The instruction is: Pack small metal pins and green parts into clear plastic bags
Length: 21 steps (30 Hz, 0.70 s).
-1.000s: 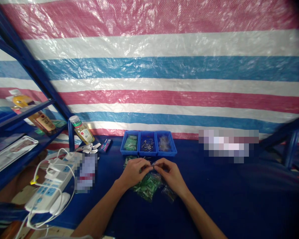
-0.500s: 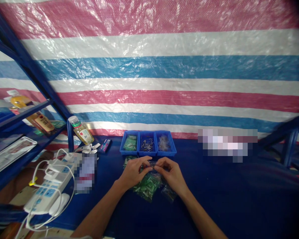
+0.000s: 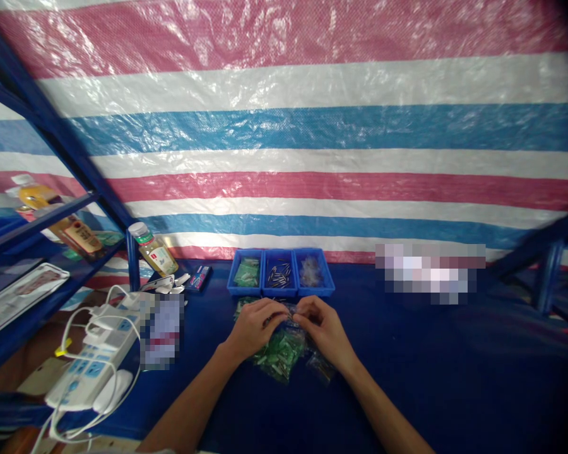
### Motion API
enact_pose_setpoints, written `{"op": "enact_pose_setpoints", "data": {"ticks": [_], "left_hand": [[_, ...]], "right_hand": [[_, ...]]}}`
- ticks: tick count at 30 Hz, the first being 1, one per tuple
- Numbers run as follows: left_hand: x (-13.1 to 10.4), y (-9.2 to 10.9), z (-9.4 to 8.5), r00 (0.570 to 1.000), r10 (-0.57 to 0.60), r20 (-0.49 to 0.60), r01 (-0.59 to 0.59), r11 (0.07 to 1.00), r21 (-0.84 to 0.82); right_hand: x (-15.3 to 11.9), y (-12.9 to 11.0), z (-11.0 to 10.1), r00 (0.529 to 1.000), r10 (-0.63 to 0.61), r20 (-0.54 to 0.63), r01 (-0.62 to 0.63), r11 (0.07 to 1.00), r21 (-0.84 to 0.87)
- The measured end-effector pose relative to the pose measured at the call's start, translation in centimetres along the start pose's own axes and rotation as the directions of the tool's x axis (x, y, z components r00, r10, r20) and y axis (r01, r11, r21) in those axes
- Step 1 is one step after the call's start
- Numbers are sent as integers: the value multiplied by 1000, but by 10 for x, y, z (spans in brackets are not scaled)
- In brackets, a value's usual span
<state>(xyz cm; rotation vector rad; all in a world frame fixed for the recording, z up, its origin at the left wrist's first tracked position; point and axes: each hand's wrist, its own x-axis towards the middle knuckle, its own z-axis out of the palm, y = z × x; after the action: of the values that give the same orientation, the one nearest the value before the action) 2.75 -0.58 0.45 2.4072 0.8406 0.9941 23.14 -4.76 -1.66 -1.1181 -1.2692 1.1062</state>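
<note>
My left hand [image 3: 258, 326] and my right hand [image 3: 325, 329] meet fingertip to fingertip over the table, each closed in a pinch. What they pinch is small and mostly hidden; some clear plastic shows around the fingertips. Just under the hands lies a pile of green plastic packets [image 3: 280, 358] with slim pieces inside. Beneath my right wrist rests a clear packet [image 3: 320, 366] with dark contents. Past my fingers stand three blue bins in a row: a left bin [image 3: 230, 287] of green packets, a middle bin [image 3: 279, 292] of slim metal pieces, and a right bin [image 3: 329, 287] of clear plastic pieces.
On the left are a white power strip [image 3: 88, 372] with tangled cables, a drink bottle [image 3: 155, 252] and a small dark box [image 3: 199, 278]. A blue metal frame [image 3: 71, 148] rises there. Behind the blue table [image 3: 407, 378] hangs a striped plastic sheet [image 3: 312, 126].
My left index finger, raised a little before, has come down toward the thumb and the right fingertips. The right hand has hardly moved. Packets and bins stay where they were.
</note>
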Motion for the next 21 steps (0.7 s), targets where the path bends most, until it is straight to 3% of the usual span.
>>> {"op": "enact_pose_setpoints", "data": {"ticks": [15,21], "left_hand": [[4,-1,-1,998,67,-19,-67,997,-33],[5,1,-5,998,51,-32,-51,999,5]], "right_hand": [[0,-4,-3,999,38,3,-38,999,38],[0,-3,-1,998,-13,53,13,1000,-1]]}}
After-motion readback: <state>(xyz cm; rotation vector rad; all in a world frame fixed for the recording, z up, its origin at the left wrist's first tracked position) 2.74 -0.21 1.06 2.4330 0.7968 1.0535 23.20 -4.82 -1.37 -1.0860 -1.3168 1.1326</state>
